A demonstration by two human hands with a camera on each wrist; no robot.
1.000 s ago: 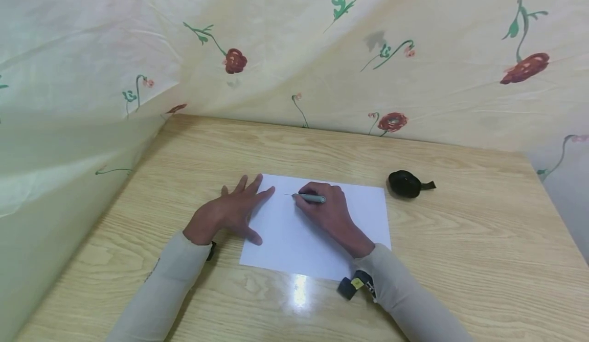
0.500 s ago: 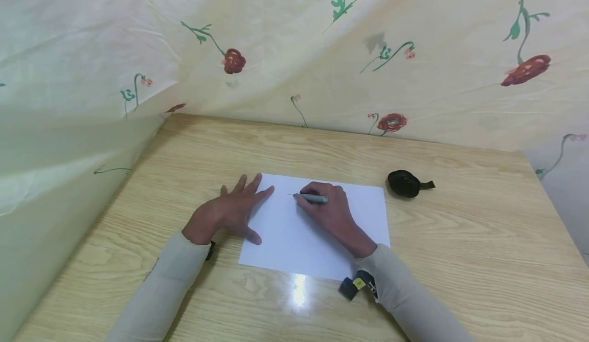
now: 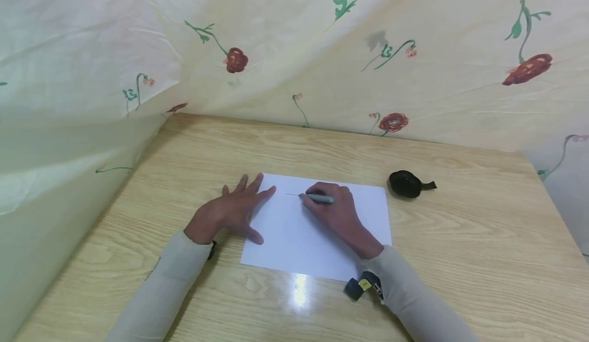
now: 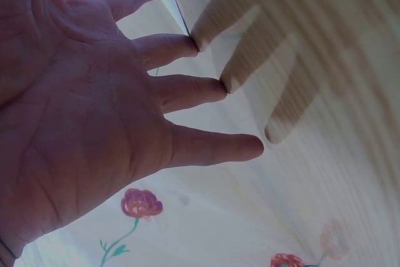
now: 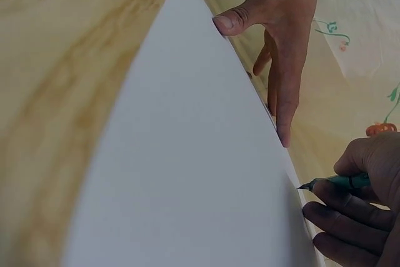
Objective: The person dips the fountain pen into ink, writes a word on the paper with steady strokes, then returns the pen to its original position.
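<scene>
A white sheet of paper lies on the wooden table. My left hand rests with spread fingers on its left edge; in the left wrist view the left hand shows its palm, fingers straight. My right hand pinches a grey-green pen, its tip at the paper's upper part. A thin dark line runs left from the tip. In the right wrist view the pen sits between thumb and fingers of the right hand, its dark tip touching the sheet.
A small black pan-shaped object with a short handle stands right of the paper's upper corner. The wooden table extends around the sheet. A flowered cloth hangs behind and at the left.
My right hand and the pen have moved slightly to the right, and the line on the paper has grown longer. The left hand stays in place.
</scene>
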